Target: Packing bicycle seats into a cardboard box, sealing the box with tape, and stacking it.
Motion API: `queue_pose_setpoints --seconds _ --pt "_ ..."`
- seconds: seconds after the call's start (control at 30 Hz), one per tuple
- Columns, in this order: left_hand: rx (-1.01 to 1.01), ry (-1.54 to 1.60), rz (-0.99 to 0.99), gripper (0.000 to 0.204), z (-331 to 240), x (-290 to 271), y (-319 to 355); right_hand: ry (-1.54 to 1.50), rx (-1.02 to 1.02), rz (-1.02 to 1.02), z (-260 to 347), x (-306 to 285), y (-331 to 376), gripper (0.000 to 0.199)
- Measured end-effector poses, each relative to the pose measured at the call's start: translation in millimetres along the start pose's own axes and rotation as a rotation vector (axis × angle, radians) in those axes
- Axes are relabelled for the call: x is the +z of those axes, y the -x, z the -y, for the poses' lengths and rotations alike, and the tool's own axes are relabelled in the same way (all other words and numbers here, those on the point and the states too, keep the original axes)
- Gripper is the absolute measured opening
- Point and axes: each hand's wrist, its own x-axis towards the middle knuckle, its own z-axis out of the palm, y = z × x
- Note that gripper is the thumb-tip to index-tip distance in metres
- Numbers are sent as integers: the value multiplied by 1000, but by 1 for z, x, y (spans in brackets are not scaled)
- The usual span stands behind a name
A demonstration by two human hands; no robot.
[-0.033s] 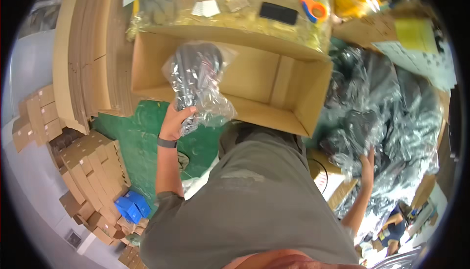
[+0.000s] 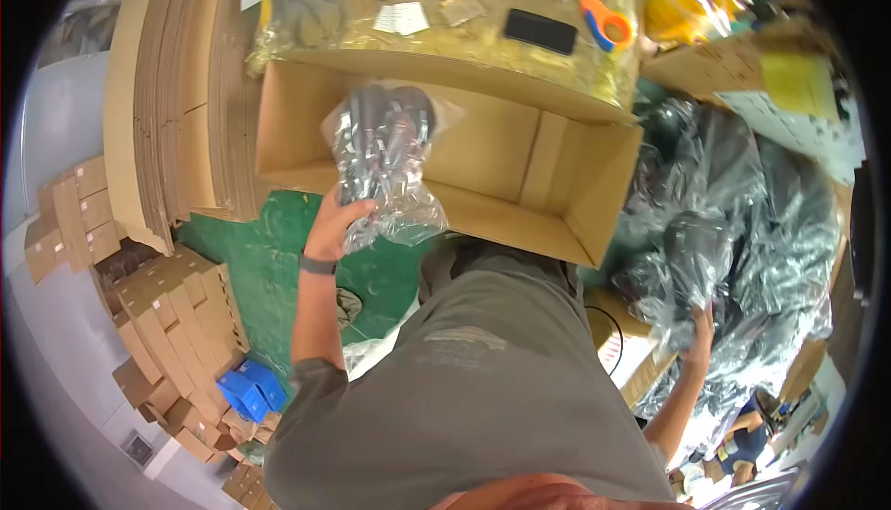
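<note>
The L hand [image 2: 336, 224] is closed round the gathered end of a clear bag [image 2: 385, 134] w/ dark, rounded contents, held above the L end of an open carton [image 2: 605, 185]. The R hand [image 2: 699, 335] looks closed on the lower end of a second bag [image 2: 696, 248], similar, at the near-L edge of a bagged pile [image 2: 789, 222].

Progress, as far as visible: carton stands w/ its top open, one bag is over it but not set down, the other is well apart from it. Many more seem to lie in the pile. Can't tell what's behind the L bag.

Worktop [image 2: 455, 44] is beyond the carton: phone [image 2: 540, 31] and orange-blue scissors [image 2: 608, 24] nr its R edge, white papers [image 2: 401, 18] L of the phone. Flat cardboard [image 2: 172, 92] stands L of the carton; brown boxes [image 2: 181, 315] and blue bins [image 2: 251, 389] are lower L.

In the way: the carton's R wall btw the second bag and its inside, plus loose, overlapping plastic in the pile.
</note>
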Motion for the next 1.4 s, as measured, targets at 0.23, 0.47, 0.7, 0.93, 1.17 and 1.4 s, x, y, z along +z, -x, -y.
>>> queue_pose_setpoints --seconds 0.23,0.47,0.7,0.93,1.17,1.4 --pt "-186 -374 -64 63 17 -122 -205 973 -352 285 34 350 -66 84" --pt "-282 -18 -159 56 125 -218 -343 1771 -740 840 -166 676 -292 12" --pt "14 -956 -114 84 148 -272 -359 1013 -1078 562 -79 638 -215 44" --pt "603 -771 -135 71 0 17 -192 966 -602 -1186 68 132 -256 60" --pt "472 -345 629 56 9 402 -98 878 -160 -814 91 30 -301 78" --pt "400 4 259 70 35 502 -74 653 -692 -69 68 52 -125 81"
